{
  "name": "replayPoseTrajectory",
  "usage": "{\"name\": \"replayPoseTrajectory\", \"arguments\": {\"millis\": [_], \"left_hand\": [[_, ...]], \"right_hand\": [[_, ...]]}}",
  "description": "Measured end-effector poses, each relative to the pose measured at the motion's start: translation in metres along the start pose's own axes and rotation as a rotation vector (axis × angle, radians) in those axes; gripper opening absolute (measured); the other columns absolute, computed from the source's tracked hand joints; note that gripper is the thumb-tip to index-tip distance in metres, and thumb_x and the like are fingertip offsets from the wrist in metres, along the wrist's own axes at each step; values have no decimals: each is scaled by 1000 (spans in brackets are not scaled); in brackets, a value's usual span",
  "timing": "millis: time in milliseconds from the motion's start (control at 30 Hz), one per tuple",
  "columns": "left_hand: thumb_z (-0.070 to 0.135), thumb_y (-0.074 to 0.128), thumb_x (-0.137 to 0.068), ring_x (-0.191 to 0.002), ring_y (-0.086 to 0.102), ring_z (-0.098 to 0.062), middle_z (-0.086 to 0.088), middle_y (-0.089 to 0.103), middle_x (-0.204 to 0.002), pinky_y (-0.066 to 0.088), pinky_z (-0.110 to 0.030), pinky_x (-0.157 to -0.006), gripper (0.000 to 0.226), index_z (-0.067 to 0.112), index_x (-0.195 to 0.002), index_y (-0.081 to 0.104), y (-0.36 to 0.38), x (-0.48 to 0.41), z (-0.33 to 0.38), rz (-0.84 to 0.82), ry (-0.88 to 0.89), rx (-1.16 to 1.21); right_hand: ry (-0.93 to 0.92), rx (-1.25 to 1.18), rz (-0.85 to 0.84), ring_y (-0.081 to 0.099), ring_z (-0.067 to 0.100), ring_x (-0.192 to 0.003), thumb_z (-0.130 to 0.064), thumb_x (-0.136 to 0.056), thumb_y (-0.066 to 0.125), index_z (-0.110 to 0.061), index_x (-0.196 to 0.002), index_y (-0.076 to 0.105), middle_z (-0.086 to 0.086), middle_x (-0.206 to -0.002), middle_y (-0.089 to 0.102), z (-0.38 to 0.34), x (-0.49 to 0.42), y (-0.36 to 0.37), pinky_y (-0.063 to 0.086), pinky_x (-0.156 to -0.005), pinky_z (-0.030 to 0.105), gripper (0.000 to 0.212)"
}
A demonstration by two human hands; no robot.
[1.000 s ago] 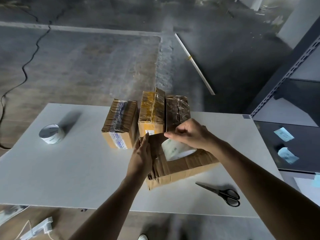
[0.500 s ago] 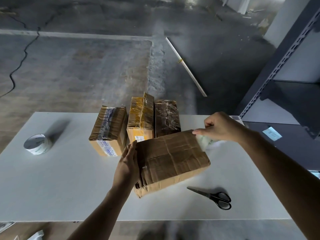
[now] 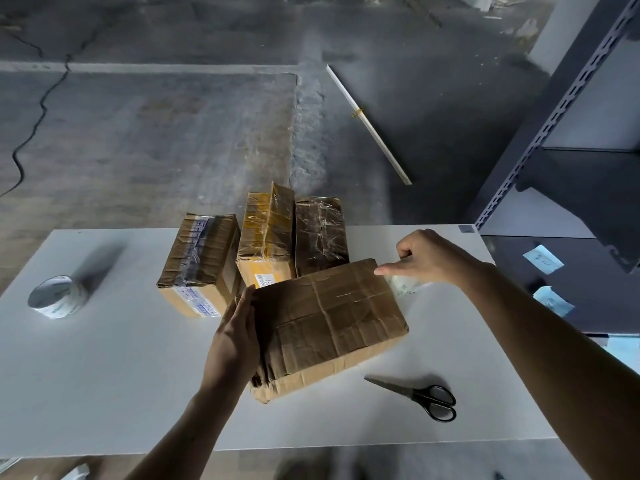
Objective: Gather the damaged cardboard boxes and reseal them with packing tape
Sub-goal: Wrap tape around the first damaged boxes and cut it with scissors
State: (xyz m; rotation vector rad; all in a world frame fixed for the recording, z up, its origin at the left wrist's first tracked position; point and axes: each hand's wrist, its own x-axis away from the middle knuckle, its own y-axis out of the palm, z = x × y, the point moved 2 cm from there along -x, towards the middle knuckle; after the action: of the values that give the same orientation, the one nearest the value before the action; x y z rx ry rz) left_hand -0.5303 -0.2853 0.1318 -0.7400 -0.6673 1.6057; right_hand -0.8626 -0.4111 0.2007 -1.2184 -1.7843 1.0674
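Observation:
A crumpled brown cardboard box [image 3: 332,320] lies tilted on the white table [image 3: 104,375] in front of me. My left hand [image 3: 235,337] presses flat against its torn left end, fingers straight. My right hand [image 3: 429,258] hovers at the box's far right corner with its fingers curled and its thumb stretched onto the corner edge. A whitish strip of tape [image 3: 405,285] lies just under that hand, beside the box's right end. The tape roll [image 3: 55,296] stands at the table's left.
Three taped boxes stand side by side behind the big one: left [image 3: 201,258], middle [image 3: 266,237], right [image 3: 320,233]. Black scissors [image 3: 426,398] lie near the table's front right. A grey metal shelf [image 3: 554,116] rises at the right; concrete floor lies beyond.
The box's open flap has been folded down flat. My right hand pulled the whitish strip from the box top out past its right end and no longer pinches it. My left hand stayed on the left end.

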Motion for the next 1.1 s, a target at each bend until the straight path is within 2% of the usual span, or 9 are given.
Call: {"name": "replayPoseTrajectory", "arguments": {"millis": [233,433,533,600,667,733,800,900,1100], "left_hand": [[35,27,-96,-136,46,-36,-10,44,-152,49,-43,-96,59,19,-153,35,3,1,-2,3,3,-3],[40,25,-96,-129,53,-38,-13,49,-147,54,-45,-91,62,14,-150,40,3,-2,-5,4,12,-34],[43,24,-102,-124,55,-41,-18,48,-145,54,-51,-90,56,16,-147,44,3,-5,3,33,-40,-186],[51,25,-104,-132,47,-45,-23,42,-149,40,-57,-105,61,9,-143,46,6,-8,16,14,-3,-407],[68,15,-94,-146,27,-40,-21,30,-157,13,-53,-117,86,7,-149,37,14,-11,33,-77,25,-528],[78,2,-86,-152,5,-33,-15,11,-164,-5,-50,-119,98,11,-156,20,24,-16,49,-153,60,-544],[84,-7,-78,-150,-15,-28,-10,-9,-164,-15,-49,-117,104,17,-158,0,35,-23,58,-225,82,-572],[87,-9,-74,-146,-28,-24,-6,-21,-163,-20,-49,-115,104,22,-155,-14,53,-33,74,-278,121,-569],[84,-2,-80,-148,-23,-22,-5,-21,-163,-10,-54,-120,95,27,-155,-15,91,-49,116,-326,199,-541]], "right_hand": [[64,17,-119,42,15,-50,-68,-76,69,-11,-59,43,7,-53,41,20,0,15,35,-54,27,64],[80,-127,-133,53,15,-59,-65,-78,66,-13,-66,51,6,-60,51,34,-3,35,44,-63,25,55],[98,-191,-118,55,16,-65,-63,-79,67,-9,-74,54,7,-66,55,39,-3,42,46,-66,27,56],[113,-221,-124,56,16,-67,-64,-79,67,-6,-78,56,9,-70,56,40,-3,45,46,-67,28,58],[118,-269,-129,56,18,-68,-71,-74,62,-5,-79,56,10,-70,57,41,-2,48,48,-68,33,66],[109,-329,-114,57,20,-67,-73,-73,58,-6,-75,56,8,-67,56,39,1,50,49,-69,38,68],[98,-383,-78,56,18,-64,-63,-84,59,-10,-70,52,6,-63,53,38,2,53,48,-68,35,56],[97,-432,-14,49,12,-54,-54,-94,54,-11,-64,45,4,-57,46,38,2,58,41,-61,27,52],[82,-500,43,46,16,-51,-64,-89,38,2,-76,50,9,-59,46,44,-3,69,36,-55,31,68]]}}
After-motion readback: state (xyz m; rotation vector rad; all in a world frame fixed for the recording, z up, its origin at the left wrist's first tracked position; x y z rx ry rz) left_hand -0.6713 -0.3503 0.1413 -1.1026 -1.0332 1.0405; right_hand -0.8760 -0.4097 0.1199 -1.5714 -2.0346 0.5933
